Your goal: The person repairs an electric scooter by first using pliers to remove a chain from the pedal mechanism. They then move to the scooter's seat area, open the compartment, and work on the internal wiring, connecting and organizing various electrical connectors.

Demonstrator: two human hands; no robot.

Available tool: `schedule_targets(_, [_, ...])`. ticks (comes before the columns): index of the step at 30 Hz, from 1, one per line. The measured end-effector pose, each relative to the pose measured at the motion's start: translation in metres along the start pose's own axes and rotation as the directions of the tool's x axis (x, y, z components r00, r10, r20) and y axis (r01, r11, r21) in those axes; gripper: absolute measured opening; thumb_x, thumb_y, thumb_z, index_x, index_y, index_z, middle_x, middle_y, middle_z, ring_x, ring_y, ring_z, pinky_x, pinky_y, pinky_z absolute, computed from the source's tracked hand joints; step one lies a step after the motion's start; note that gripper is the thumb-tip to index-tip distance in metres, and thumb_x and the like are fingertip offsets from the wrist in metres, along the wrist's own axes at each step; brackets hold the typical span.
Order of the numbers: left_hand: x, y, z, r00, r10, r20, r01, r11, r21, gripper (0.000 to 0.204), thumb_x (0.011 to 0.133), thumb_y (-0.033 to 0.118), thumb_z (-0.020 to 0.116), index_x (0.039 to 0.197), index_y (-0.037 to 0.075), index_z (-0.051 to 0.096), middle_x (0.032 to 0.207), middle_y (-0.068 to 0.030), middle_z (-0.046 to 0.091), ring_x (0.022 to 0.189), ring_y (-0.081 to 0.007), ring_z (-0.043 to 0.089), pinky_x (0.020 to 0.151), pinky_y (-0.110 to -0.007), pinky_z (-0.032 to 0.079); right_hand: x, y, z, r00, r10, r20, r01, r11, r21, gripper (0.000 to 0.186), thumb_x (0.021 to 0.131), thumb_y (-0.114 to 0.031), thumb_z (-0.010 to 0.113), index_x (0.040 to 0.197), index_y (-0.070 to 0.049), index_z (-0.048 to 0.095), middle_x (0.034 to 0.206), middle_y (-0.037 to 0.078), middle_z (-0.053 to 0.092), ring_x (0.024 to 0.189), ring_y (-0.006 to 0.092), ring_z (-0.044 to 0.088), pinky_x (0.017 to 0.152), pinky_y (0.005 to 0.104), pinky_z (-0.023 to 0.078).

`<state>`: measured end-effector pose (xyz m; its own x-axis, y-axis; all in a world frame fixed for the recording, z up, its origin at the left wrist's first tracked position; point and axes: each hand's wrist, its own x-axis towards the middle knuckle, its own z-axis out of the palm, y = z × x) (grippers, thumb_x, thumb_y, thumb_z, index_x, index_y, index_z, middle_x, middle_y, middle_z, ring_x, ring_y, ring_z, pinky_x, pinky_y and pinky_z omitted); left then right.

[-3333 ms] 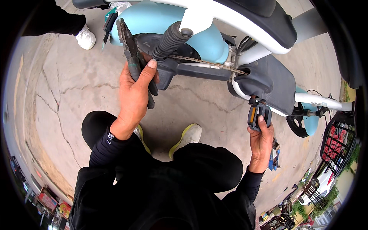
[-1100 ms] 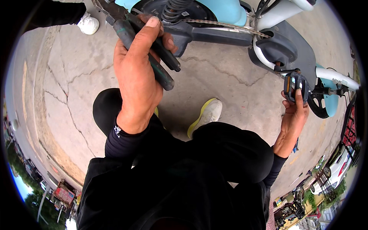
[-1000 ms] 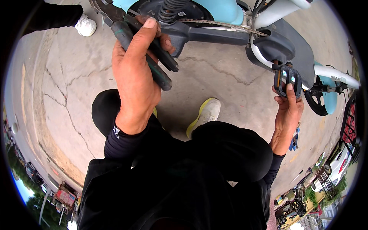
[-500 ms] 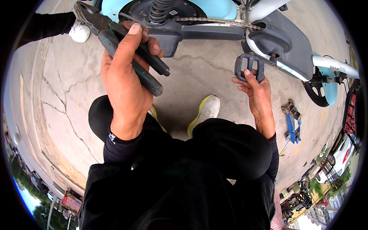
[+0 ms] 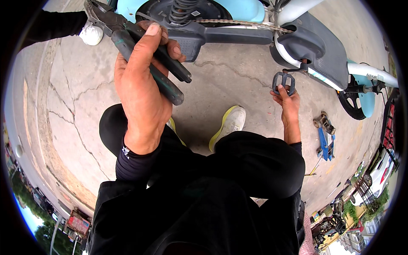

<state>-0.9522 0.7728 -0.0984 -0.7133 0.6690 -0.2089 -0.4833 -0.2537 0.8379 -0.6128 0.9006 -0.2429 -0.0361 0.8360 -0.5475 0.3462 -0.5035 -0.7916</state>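
My left hand (image 5: 142,97) is closed round the dark, worn handles of a pair of pliers (image 5: 124,43), their jaws pointing to the upper left. Further right, my right hand (image 5: 290,108) pinches a dark grey bicycle-type pedal (image 5: 284,79) with an open frame. The pedal sits at the end of a dark crank arm (image 5: 296,70) beside the grey plastic body (image 5: 327,53) of a light-blue and white electric bike. Ahead of my left hand are the bike's black coil spring (image 5: 178,12) and grey footrest (image 5: 187,47). A rusty chain (image 5: 238,22) runs along the bike.
A blue metal jack-like tool (image 5: 325,142) lies on the cracked concrete at right. My white shoe (image 5: 233,123) stands between my hands. Another person's white shoe (image 5: 91,34) is at the upper left. The bike's small black wheel (image 5: 350,100) is at far right.
My right hand and the pedal have moved right and slightly down, looking smaller, and more of the crank shows. My left hand keeps its hold on the pliers.
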Motion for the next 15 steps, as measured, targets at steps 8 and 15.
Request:
schedule_targets(8, [0.001, 0.001, -0.003, 1.000, 0.017, -0.010, -0.017, 1.000, 0.011, 0.018, 0.095, 0.018, 0.063, 0.101, 0.002, 0.060, 0.088, -0.0059, 0.061, 0.075, -0.0175, 0.060, 0.071, -0.034, 0.051, 0.004, 0.002, -0.025, 0.992, -0.044, -0.121, 0.045, 0.999, 0.005, 0.026, 0.094, -0.020, 0.071, 0.105, -0.001, 0.057, 0.094, 0.012, 0.070, 0.078, 0.0221, 0.074, 0.066, 0.0256, 0.056])
schedule_targets(15, [-0.003, 0.005, -0.003, 1.000, -0.022, 0.017, 0.021, 0.998, 0.066, 0.020, 0.098, 0.021, 0.057, 0.110, 0.004, 0.053, 0.098, -0.0053, 0.054, 0.086, -0.0182, 0.054, 0.080, -0.035, 0.045, 0.006, -0.016, -0.066, 0.979, -0.090, -0.181, 0.088, 0.996, -0.021, 0.025, 0.093, -0.022, 0.071, 0.102, -0.001, 0.061, 0.093, 0.013, 0.070, 0.076, 0.0220, 0.074, 0.066, 0.0248, 0.056])
